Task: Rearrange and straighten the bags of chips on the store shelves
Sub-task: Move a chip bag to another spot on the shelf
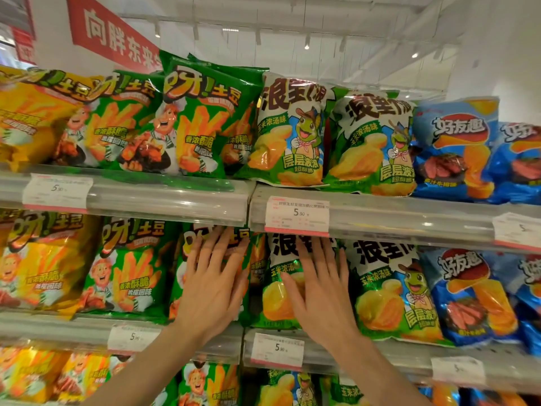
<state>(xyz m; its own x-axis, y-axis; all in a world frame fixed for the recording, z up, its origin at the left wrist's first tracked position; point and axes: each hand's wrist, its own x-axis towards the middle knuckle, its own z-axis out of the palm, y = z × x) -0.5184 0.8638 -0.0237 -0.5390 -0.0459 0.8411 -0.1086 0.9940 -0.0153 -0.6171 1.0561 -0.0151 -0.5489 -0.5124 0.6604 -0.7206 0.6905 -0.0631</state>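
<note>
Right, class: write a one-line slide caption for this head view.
Left hand and right hand press flat on two green chip bags on the middle shelf.

A red banner (117, 36) with white characters hangs upper left, above white price tags (297, 215) (each reading 5.90).

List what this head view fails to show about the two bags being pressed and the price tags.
- Green fries bag: the left hand covers its middle.
- Green-and-white bag: the right hand hides its mascot.
- Price tag: the large price reads, the small print is too fine.
- Tags at the right edge: blurred and cut off.
- Depth of the rows behind: hidden by the front bags.
</note>
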